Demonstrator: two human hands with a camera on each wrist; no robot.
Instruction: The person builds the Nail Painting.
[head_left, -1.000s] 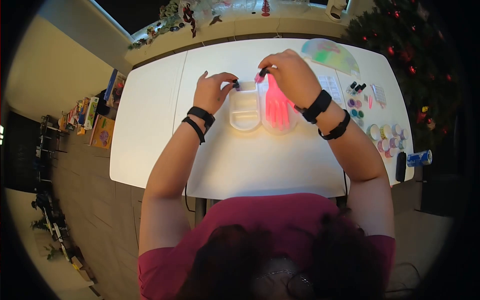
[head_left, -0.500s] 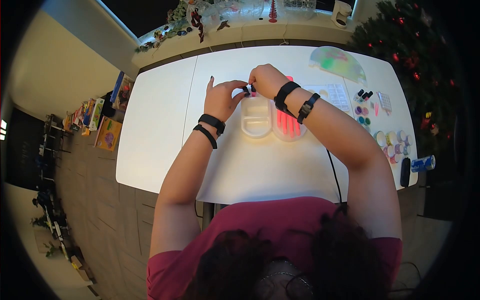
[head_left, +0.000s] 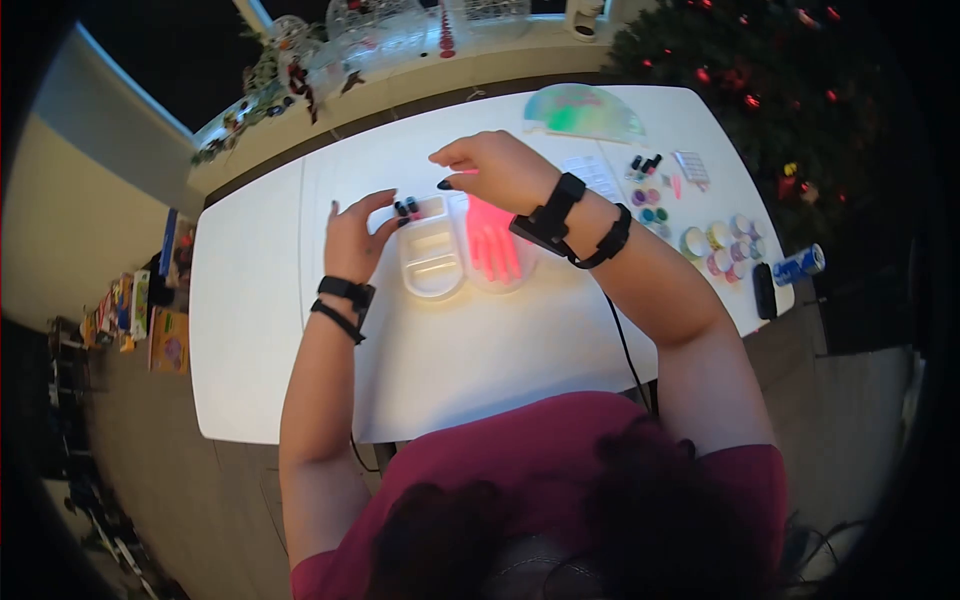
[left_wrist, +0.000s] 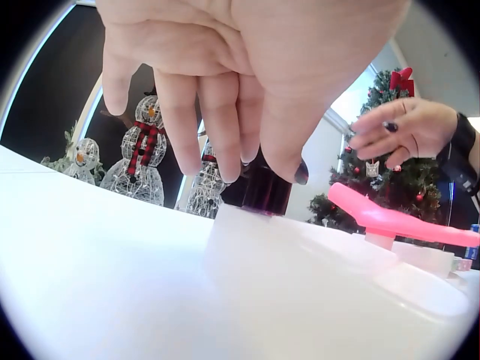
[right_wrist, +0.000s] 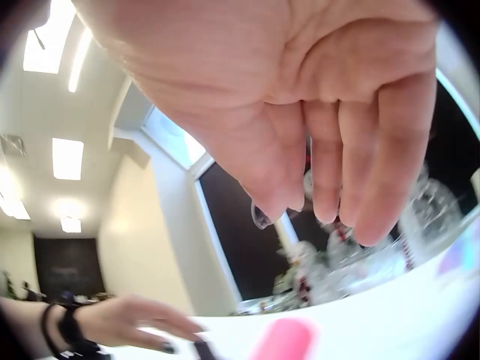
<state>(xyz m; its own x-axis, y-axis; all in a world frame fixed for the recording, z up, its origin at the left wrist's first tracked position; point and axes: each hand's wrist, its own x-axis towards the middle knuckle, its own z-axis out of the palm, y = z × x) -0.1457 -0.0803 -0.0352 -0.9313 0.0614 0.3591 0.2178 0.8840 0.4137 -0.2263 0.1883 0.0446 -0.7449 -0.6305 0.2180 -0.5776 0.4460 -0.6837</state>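
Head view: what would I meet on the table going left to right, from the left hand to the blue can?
Left hand → white compartment tray → pink model hand → fan-shaped iridescent sheet → round jars → blue can.

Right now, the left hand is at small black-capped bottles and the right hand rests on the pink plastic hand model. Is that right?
Not quite: the left wrist view shows the right hand in the air, above the pink plastic hand model.
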